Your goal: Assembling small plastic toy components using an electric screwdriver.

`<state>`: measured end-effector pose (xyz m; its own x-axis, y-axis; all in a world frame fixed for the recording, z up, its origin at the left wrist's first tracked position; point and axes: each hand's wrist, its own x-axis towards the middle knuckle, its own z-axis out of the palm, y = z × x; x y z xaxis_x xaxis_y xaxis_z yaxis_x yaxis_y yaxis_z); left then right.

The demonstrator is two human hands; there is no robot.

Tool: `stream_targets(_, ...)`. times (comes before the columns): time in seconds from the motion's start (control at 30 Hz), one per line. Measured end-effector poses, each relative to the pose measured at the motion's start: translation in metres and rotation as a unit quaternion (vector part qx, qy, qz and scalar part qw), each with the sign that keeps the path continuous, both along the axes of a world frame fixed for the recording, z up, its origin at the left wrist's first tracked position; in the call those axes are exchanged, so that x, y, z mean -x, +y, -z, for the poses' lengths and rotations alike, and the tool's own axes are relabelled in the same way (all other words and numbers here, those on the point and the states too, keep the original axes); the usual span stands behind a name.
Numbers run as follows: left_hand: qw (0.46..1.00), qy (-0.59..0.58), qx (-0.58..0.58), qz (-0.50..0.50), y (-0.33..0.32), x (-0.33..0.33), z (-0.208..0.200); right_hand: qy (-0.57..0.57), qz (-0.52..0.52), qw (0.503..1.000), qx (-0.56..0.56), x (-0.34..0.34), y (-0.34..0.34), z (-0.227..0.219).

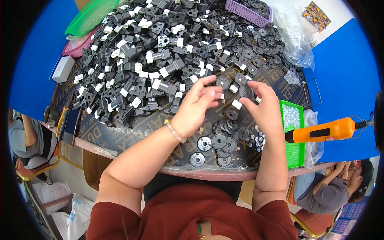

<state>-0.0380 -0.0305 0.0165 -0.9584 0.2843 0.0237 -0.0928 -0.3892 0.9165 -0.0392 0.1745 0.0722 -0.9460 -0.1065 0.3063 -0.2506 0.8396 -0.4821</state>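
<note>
My left hand [197,105] is over the near edge of the pile, its fingers apart and nothing seen in them. Beyond its fingertips lies a dark round disc [223,83]. My right hand [264,105] curls its thumb and fingers around a black disc [245,91]; its far fingers are partly hidden. Between me and the hands lies a loose heap of grey-black discs [219,141], with a silver-centred disc [197,159] near the table edge. A big pile of black plastic parts with white end pieces [160,56] spreads beyond my left hand.
An orange electric screwdriver [324,130] lies across a green tray [294,154] of small silver pieces at right. Small metal parts [257,139] sit by my right wrist. A purple basket [250,14] and more black discs stand far right. Other people sit on both sides.
</note>
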Motion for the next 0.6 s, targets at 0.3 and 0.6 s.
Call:
stream_targets(0.3,0.996,0.003,-0.004,-0.085,-0.004,0.008,0.003,-0.118,0.001,0.993,0.023,0.016,0.007,0.035)
stream_targets(0.6,0.991,0.012,-0.031,-0.127,-0.007,0.008,-0.006,0.004,0.006,0.999,-0.042,0.019,0.004,0.04)
